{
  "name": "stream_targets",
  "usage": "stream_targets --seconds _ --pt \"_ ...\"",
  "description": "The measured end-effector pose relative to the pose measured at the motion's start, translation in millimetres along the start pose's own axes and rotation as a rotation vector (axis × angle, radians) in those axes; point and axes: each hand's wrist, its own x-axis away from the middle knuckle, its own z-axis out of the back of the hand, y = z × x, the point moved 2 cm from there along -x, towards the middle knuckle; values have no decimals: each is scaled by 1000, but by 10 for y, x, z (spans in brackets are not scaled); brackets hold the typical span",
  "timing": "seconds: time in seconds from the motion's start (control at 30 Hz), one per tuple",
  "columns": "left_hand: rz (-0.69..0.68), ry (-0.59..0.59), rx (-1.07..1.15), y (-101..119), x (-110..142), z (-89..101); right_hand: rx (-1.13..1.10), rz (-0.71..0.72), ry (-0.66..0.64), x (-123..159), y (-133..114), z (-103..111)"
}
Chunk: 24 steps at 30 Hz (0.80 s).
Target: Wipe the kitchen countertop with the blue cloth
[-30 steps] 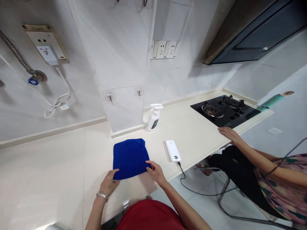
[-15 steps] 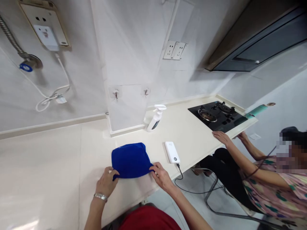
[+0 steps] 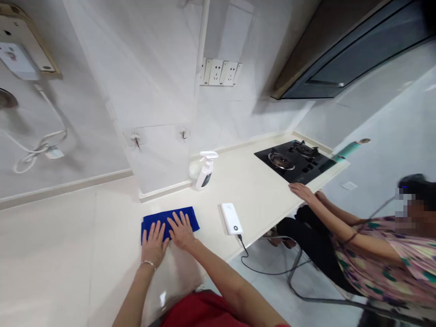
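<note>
A blue cloth [image 3: 184, 217] lies folded into a narrow strip on the cream countertop [image 3: 259, 190]. My left hand [image 3: 154, 240] rests flat on its near left part, fingers spread and open. My right hand [image 3: 181, 230] lies flat beside it on the middle of the cloth, fingers stretched out. Both palms press down on the cloth and hide its near edge. A bracelet sits on my left wrist.
A white power bank [image 3: 231, 219] with a black cable lies right of the cloth. A white spray bottle [image 3: 204, 170] stands by the wall. A black gas hob [image 3: 294, 160] is at the far right. A seated person's hand [image 3: 301, 190] rests on the counter edge.
The cloth was folded over away from me, from a wide square to a narrow strip. Both my hands let go of its near corners and now lie flat on top.
</note>
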Motion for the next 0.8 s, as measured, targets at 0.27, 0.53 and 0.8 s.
stream_targets --seconds 0.27,0.53,0.8 --pt "331 197 117 -559 -111 505 -40 -135 -106 -251 -289 -176" --pt "474 113 -103 -925 1 479 -89 47 -8 98 159 76" --pt "480 31 -249 -796 -16 481 238 -701 432 1073 1487 721"
